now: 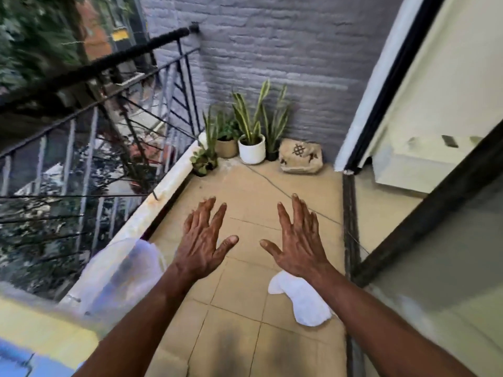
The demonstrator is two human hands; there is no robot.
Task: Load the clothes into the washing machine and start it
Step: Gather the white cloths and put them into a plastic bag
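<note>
I stand on a tiled balcony. My left hand (204,240) and my right hand (298,239) are stretched out in front of me, palms down, fingers spread, holding nothing. A white cloth (302,303) lies on the floor tiles under my right forearm. A pale, blurred bundle of white fabric or plastic (119,273) sits at the left by the low ledge, beside my left forearm. No washing machine is in view.
A black metal railing (89,110) on a white ledge (163,191) borders the left side. Potted plants (251,148) and a beige cushion (300,160) stand in the far corner against a grey brick wall. A sliding glass door (424,213) runs along the right.
</note>
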